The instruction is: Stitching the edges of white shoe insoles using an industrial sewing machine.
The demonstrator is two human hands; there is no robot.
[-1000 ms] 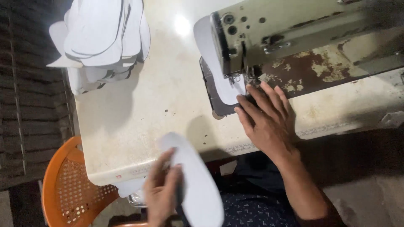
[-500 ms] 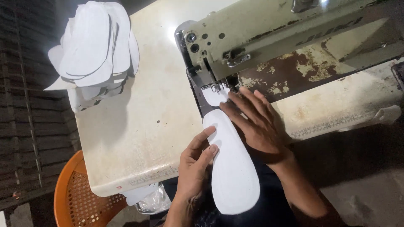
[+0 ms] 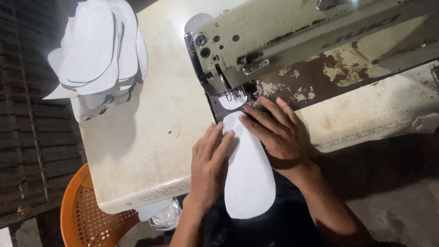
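White, sole-shaped fabric piece (image 3: 247, 174) lies between both hands, its far tip at the sewing machine (image 3: 292, 41) needle. Left hand (image 3: 210, 164) presses flat on its left edge; right hand (image 3: 279, 135), fingers spread, pins its right side to the cream worktop (image 3: 151, 132).

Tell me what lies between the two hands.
In the head view, the white insole piece lies between the left hand and right hand; both touch it.

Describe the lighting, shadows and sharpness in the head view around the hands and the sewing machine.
Head view: bright light on the cream table; the stack of white cutouts casts a soft shadow below it; floor at the right is dark; left hand, right hand, white sole piece and sewing machine are sharp.
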